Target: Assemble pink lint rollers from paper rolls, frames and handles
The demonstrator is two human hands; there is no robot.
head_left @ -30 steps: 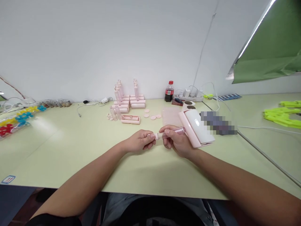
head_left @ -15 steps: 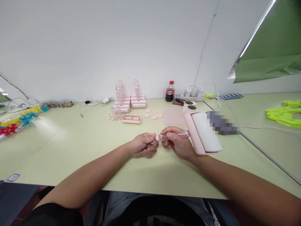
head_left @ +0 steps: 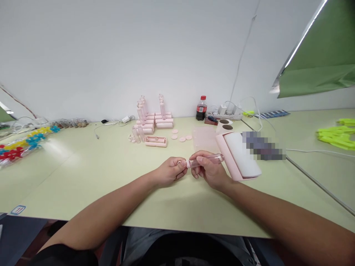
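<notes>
A clear pink tube (head_left: 215, 159) lies almost level between my hands, its rounded end pointing right. My right hand (head_left: 212, 170) is closed around its middle, thumb on top. At the tube's left end, my left hand (head_left: 171, 171) pinches a pale pink cap (head_left: 187, 163) with a small loop. The cap touches the tube; whether it is fully seated cannot be seen. Beyond the hands lie an open pink case (head_left: 155, 141), several pink discs (head_left: 182, 139) and short clear tubes (head_left: 138, 133).
Pink cases with upright tubes (head_left: 162, 111) stand near the wall. A cola bottle (head_left: 201, 108) and power strip (head_left: 234, 116) are at the back. Right of my hands sits a large pink and white case (head_left: 241, 155). Colourful pieces (head_left: 34, 139) lie far left, yellow-green parts (head_left: 335, 136) far right.
My left fingers have shifted their hold on the cap, and its loop now shows by the thumb. My right hand still holds the tube in nearly the same place.
</notes>
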